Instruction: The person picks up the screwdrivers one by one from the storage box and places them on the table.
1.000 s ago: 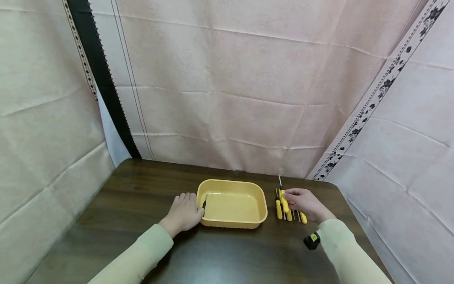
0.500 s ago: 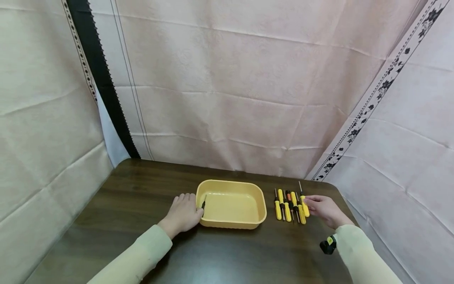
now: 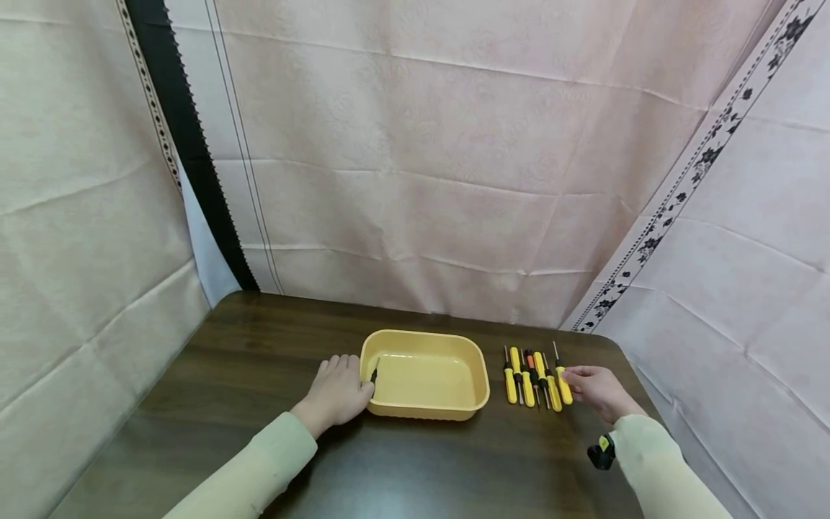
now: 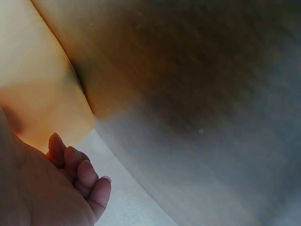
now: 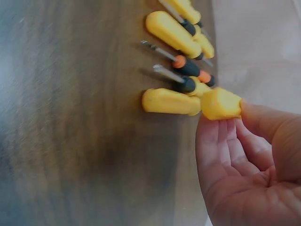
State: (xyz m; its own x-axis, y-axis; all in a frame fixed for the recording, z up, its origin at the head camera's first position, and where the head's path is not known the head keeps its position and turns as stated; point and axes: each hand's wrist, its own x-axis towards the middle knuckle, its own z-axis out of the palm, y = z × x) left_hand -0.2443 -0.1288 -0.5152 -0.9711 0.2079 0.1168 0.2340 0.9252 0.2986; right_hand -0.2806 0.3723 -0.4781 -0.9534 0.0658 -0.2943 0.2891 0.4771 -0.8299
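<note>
My right hand (image 3: 598,391) pinches the yellow handle of a screwdriver (image 3: 564,387) between thumb and fingertips, its shaft pointing to the far edge. In the right wrist view the handle end of this screwdriver (image 5: 219,104) faces the camera. Just left of it lies a row of several screwdrivers (image 3: 528,378), mostly yellow with black collars, one orange and black. At the yellow basin (image 3: 428,411), my left hand (image 3: 335,389) holds the left side, thumb over the rim. Inside, along that wall by the thumb, stands a thin shaft with a dark collar (image 3: 374,375).
The brown wooden table (image 3: 415,476) has rounded far corners. Pale cloth (image 3: 415,180) hangs behind it and along both sides. A small black device (image 3: 601,452) sits at the right wrist.
My right hand has carried the pinched screwdriver rightward from over the row to its right end, then slightly farther right, uncovering the others. My left hand and the basin stay in place.
</note>
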